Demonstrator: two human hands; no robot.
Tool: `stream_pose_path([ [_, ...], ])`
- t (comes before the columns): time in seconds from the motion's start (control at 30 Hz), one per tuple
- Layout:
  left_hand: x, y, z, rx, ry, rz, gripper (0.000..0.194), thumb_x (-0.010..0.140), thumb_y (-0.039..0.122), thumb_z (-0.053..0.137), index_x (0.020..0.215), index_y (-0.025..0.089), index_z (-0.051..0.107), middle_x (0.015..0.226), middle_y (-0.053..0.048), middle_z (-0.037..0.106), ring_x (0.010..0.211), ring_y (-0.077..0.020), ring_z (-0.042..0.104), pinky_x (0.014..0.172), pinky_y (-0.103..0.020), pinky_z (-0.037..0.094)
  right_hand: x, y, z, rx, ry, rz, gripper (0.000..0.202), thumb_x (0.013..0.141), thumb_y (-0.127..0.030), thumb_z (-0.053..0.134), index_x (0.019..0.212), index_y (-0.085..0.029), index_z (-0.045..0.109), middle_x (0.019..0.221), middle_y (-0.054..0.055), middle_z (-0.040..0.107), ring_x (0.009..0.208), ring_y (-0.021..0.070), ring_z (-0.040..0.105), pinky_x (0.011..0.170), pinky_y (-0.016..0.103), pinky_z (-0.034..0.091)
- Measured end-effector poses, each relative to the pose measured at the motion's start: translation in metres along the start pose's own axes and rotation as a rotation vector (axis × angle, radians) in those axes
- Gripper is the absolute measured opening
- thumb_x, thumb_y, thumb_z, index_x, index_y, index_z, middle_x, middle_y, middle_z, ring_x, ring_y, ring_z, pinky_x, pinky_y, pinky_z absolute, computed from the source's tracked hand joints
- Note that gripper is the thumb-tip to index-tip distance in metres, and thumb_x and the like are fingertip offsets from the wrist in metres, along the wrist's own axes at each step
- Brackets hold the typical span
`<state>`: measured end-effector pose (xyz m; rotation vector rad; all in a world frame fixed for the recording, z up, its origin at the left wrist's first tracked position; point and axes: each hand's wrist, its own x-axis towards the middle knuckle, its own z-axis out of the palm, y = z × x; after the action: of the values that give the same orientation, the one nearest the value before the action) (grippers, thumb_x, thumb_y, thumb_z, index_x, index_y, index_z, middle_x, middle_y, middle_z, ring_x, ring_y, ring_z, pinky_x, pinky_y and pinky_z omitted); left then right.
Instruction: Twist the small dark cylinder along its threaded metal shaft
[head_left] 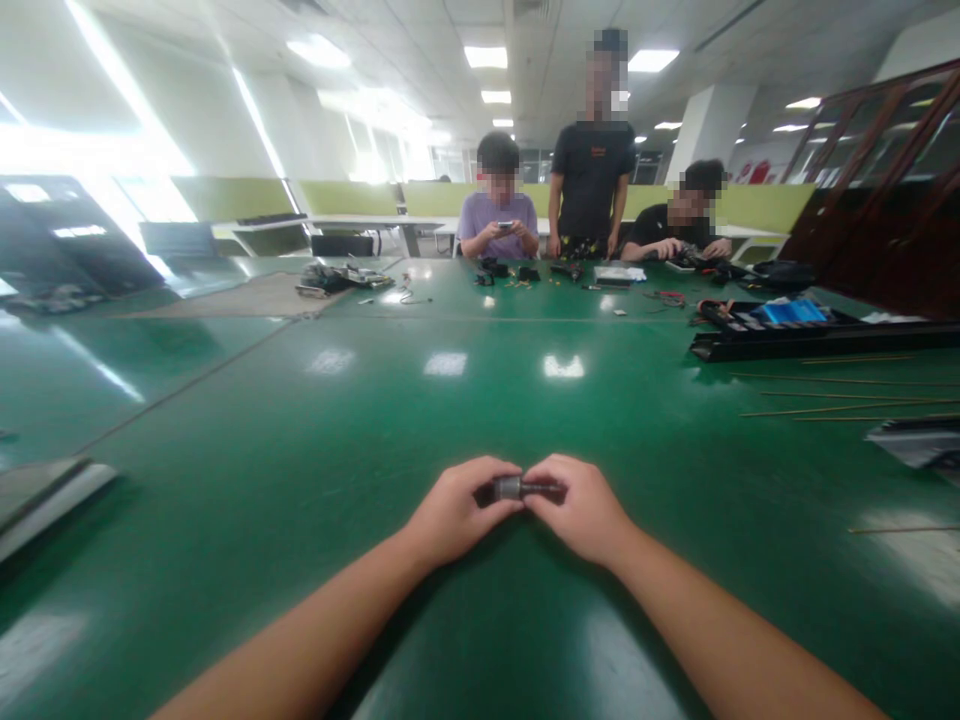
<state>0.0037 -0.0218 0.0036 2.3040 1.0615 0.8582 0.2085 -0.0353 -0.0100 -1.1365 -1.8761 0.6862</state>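
A small dark metal part (509,488) with a grey cylindrical body and a thin shaft lies level between my two hands, close above or on the green table (360,430). My left hand (455,505) is closed round the thick cylindrical end, thumb below and fingers above. At the other end, the thumb and fingers of my right hand (583,505) pinch the thin shaft. The fingertips of both hands meet or nearly meet at the middle of the part. Fingers and palms hide its two ends.
Across the table are two seated people and one standing, with small parts before them. A black tray (795,340) with blue items and thin rods (840,407) lie at the right. A flat panel (52,500) is at the left edge, and a parts pile (341,278) at the back left.
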Motion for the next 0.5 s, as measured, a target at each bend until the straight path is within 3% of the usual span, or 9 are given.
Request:
stream_pose_path([
  [0.5,-0.001,-0.0044,0.0031,0.053,0.004,-0.025,0.025,0.085,0.032,0.07,0.108,0.022,0.067,0.104,-0.003,0.072,0.094,-0.0173,0.067,0.087,-0.028,0.051,0.0041,0.0042,0.0018,0.007,-0.016,0.038,0.012,0.078,-0.015,0.069,0.086,-0.021,0.075,0.085,0.002,0.072,0.08,0.0178,0.066,0.073,0.027,0.05],
])
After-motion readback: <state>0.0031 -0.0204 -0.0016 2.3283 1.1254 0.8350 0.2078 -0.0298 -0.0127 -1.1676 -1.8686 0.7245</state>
